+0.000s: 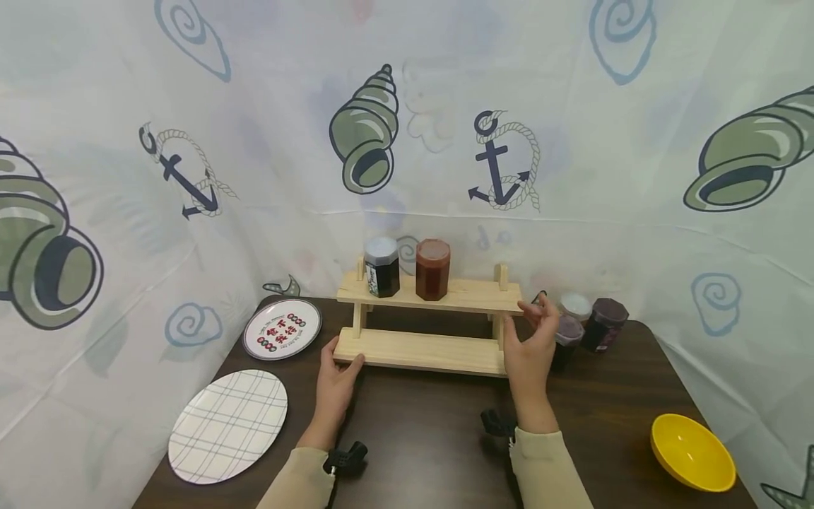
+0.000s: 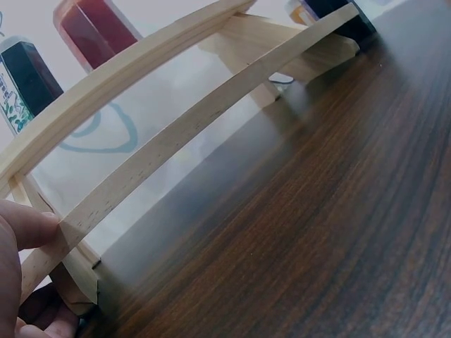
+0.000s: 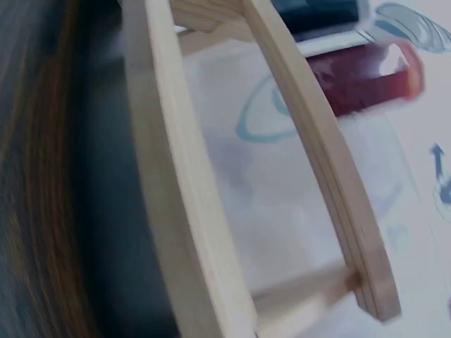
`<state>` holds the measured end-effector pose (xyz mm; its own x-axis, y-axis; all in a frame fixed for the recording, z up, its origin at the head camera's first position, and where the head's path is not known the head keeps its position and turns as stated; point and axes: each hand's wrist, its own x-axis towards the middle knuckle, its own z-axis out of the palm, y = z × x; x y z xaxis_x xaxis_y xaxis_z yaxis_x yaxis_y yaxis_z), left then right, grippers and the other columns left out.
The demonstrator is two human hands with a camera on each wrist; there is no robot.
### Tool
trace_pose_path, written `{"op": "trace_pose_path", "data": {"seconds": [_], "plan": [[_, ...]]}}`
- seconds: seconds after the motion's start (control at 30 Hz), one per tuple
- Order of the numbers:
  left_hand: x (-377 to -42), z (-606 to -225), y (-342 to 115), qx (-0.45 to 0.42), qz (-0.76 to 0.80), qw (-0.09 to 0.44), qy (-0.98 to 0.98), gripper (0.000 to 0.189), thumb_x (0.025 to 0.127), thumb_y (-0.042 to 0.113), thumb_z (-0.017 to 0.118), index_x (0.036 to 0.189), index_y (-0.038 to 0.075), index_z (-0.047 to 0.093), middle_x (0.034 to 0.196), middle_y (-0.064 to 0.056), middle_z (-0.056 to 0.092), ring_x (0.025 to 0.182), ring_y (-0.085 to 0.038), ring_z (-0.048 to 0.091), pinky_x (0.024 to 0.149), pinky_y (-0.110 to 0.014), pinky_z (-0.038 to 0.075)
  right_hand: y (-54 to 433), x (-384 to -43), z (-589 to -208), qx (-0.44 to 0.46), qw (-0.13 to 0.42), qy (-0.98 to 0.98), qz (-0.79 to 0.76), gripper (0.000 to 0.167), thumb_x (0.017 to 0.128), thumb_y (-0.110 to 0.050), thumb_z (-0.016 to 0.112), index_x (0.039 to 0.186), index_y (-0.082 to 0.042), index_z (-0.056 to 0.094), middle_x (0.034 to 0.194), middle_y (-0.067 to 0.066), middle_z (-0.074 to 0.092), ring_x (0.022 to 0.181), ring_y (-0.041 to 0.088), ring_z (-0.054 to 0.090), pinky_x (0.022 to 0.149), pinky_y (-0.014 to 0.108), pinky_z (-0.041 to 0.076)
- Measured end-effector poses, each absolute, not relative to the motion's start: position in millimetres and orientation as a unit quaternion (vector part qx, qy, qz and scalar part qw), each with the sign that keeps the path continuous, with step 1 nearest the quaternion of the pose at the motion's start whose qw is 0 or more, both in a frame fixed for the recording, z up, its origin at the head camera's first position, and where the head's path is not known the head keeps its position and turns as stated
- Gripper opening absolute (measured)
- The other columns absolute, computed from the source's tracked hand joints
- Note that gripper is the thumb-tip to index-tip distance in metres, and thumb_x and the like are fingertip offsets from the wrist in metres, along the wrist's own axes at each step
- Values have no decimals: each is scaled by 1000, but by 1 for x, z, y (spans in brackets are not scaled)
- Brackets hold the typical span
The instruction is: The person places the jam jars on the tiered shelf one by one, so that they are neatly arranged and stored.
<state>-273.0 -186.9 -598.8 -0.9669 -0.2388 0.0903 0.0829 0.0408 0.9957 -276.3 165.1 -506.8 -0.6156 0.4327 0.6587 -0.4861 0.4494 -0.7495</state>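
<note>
Both hands clamped on wooden rack ends (jars near right edge)

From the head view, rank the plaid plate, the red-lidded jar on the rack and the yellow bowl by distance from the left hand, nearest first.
Measured from the left hand:
1. Plaid plate, front left on the table.
2. Red-lidded jar, on the rack's top shelf, behind and to the right.
3. Yellow bowl, far right front corner.
</note>
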Motion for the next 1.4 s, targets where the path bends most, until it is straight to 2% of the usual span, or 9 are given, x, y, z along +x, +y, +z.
{"op": "trace_pose_path", "data": {"seconds": [0.2,0.37,0.43,0.57,0.7,0.83,0.97,1.13,1.4], "plan": [[-272,-600,-188,54,-683,116,-719,83,104,12,75,170,3,26,173,-26,36,157,-37,39,124,-59,38,194,-265,-510,-39,503,-696,512,71,96,-7,83,155,-13,44,129,18,70,127,35,64,114,28,44],[-270,-603,-191,60,-678,110,-724,83,104,12,75,170,4,26,173,-25,36,155,-37,42,122,-54,41,212,-253,-529,-105,519,-680,507,69,94,-3,84,151,-8,46,133,26,63,129,38,58,117,29,41],[-269,-603,-191,62,-677,108,-725,83,104,13,76,170,5,26,173,-24,37,154,-35,43,120,-46,44,218,-248,-537,-116,516,-666,526,65,95,0,81,150,-5,46,135,30,60,131,39,54,117,28,39],[-272,-600,-192,61,-676,105,-727,83,104,14,76,170,5,26,172,-24,37,153,-35,44,108,-19,46,231,-245,-546,-107,498,-643,572,64,96,3,78,151,0,45,140,34,53,134,41,48,117,33,38],[-278,-594,-192,51,-682,110,-722,82,105,14,75,170,5,27,172,-25,37,153,-36,44,97,-6,42,242,-250,-551,-92,448,-645,613,75,96,2,79,159,-7,39,149,32,45,140,41,45,120,43,38],[-282,-589,-191,51,-684,115,-719,80,105,14,74,170,4,27,170,-26,38,152,-36,45,96,-5,42,249,-257,-554,-91,388,-661,635,88,95,0,81,166,-16,33,161,28,35,149,39,39,125,56,34],[-282,-591,-190,58,-684,110,-719,81,105,13,74,170,4,27,170,-25,39,152,-35,45,96,-5,42,253,-261,-559,-102,363,-659,651,95,94,1,82,169,-21,29,165,27,30,154,40,34,127,64,29],[-279,-594,-187,57,-687,105,-716,81,105,13,75,170,6,27,170,-23,39,151,-34,46,96,-6,42,256,-263,-565,-105,337,-655,668,99,94,-1,82,171,-28,26,163,25,35,151,38,36,127,63,26],[-275,-597,-184,58,-691,101,-713,83,105,13,74,171,6,24,172,-25,37,154,-34,43,97,-4,41,258,-262,-571,-85,329,-690,639,102,91,2,85,172,-26,29,161,23,30,148,31,40,125,60,28]]}}
